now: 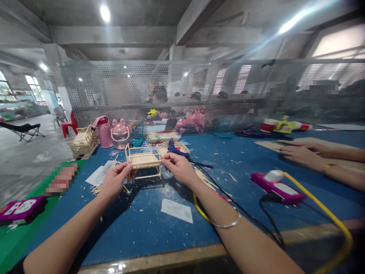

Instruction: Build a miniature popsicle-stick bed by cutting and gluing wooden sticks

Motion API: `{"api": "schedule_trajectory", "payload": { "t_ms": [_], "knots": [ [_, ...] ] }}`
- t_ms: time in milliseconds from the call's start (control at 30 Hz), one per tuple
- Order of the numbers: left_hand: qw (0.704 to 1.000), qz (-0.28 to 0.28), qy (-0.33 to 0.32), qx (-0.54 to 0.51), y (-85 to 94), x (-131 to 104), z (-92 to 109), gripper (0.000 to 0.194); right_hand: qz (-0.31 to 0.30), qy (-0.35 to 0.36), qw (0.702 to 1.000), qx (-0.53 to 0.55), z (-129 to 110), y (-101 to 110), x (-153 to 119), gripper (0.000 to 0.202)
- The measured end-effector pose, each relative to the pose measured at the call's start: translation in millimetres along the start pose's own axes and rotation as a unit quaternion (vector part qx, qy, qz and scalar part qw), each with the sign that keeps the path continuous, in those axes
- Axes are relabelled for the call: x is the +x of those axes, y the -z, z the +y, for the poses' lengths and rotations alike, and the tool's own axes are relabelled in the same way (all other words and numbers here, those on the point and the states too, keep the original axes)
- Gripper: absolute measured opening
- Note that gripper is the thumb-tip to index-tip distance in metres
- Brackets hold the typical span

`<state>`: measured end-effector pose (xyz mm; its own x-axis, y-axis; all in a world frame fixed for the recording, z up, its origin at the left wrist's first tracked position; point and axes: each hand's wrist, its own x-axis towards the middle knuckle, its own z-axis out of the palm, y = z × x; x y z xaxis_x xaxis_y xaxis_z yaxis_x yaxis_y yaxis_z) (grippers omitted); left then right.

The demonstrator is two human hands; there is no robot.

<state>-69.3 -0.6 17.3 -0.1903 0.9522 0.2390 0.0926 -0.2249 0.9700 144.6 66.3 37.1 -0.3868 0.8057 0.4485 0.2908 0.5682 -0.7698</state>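
Note:
A small wooden-stick model (145, 161), shaped like a tiny bed or bench with raised end frames, is held up over the blue table. My left hand (115, 178) grips its left end between thumb and fingers. At the opposite end, my right hand (181, 169) pinches the model's right corner; whether a loose stick is also between those fingertips I cannot tell. Just behind my right hand lies a blue glue gun (178, 151) with a dark cable. Loose wooden sticks (203, 179) lie partly hidden beyond my right forearm.
Paper slips (176, 210) and scraps lie on the blue table (137, 232). Purple power strips (278, 188) sit at both sides, with a yellow cable (322, 209) at right. A pink bottle (119, 135) and stick models (82, 141) stand back left. A co-worker's hands (302, 156) rest at right.

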Motion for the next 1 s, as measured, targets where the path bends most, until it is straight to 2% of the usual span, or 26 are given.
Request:
{"api": "schedule_trajectory", "payload": {
  "t_ms": [133,333,667,1000],
  "knots": [
    [1.0,-0.004,-0.006,0.011,0.2,-0.1,-0.4,0.047,-0.009,-0.019,1.0,0.015,-0.3,0.5,0.8,0.025],
    [1.0,0.002,-0.002,-0.005,-0.8,-0.5,1.1,0.045,0.025,-0.02,0.999,0.023,-1.1,-0.2,1.1,0.022],
    [1.0,0.016,0.004,0.006,-3.8,-3.0,9.4,0.051,-0.027,-0.07,0.988,0.136,0.3,-7.6,0.8,0.026],
    [0.999,0.001,-0.029,0.043,1.0,1.2,-4.4,0.054,-0.029,-0.062,0.99,0.119,0.6,-9.0,1.1,0.026]
  ]
}}
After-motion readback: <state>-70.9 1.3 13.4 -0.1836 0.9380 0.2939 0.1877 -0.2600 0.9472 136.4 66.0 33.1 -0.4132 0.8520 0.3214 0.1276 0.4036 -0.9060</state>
